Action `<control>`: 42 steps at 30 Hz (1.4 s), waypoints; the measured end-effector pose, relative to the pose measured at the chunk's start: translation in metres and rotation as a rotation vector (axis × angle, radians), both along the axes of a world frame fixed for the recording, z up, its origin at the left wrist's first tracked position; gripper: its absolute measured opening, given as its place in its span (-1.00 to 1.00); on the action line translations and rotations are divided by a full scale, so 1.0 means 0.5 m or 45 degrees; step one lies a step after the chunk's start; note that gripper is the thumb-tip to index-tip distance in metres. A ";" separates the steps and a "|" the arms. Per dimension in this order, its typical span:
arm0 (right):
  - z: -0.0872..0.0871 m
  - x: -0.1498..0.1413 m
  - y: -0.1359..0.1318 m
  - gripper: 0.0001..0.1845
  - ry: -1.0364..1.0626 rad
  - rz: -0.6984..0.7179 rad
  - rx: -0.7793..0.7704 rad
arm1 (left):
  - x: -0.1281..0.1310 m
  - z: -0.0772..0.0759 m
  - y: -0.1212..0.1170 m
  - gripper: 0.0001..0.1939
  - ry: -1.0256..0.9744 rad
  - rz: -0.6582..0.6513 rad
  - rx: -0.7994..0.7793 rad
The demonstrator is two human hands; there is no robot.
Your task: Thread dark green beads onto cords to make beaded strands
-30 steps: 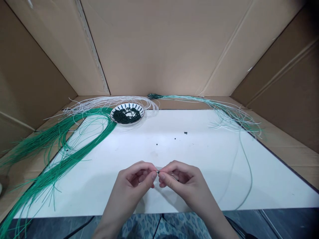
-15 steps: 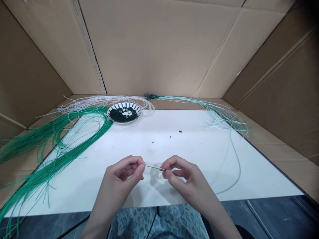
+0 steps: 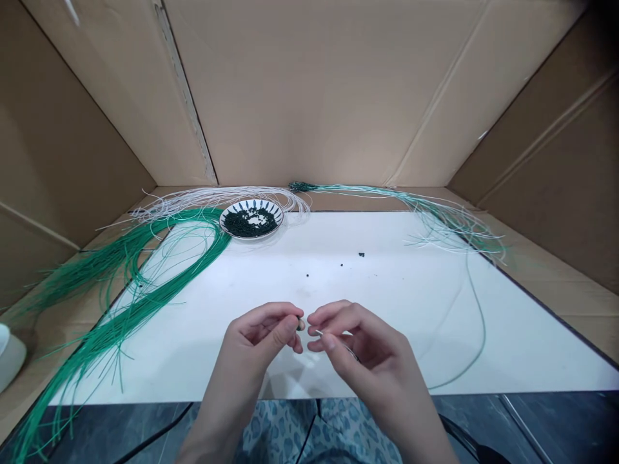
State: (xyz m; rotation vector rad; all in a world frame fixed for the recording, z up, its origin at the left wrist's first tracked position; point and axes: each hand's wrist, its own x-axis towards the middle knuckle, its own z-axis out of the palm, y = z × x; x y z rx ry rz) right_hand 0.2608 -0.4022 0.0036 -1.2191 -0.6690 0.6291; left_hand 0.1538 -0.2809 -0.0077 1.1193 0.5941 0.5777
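Note:
My left hand (image 3: 261,338) and my right hand (image 3: 355,345) meet low over the white board (image 3: 396,303), fingertips almost touching. The left thumb and forefinger are pinched on something tiny that I cannot make out. The right thumb and forefinger pinch the end of a thin pale-green cord (image 3: 471,351), which loops away to the right and back toward the far bundle. A small patterned dish of dark green beads (image 3: 251,220) stands at the far left of the board.
A thick bundle of green cords (image 3: 120,303) sweeps down the left side, with white cords (image 3: 203,196) behind the dish. Pale cords (image 3: 435,216) fan along the far right. A few loose beads (image 3: 360,254) lie mid-board. Cardboard walls enclose three sides.
Half a second ago my hands were apart with a short stretch of cord taut between them. They have come back together, fingertips nearly touching.

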 end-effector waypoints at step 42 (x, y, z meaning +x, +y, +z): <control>-0.034 -0.052 0.044 -0.75 -0.949 -0.420 0.135 | 0.027 0.022 -0.060 -0.67 -0.183 0.284 -0.658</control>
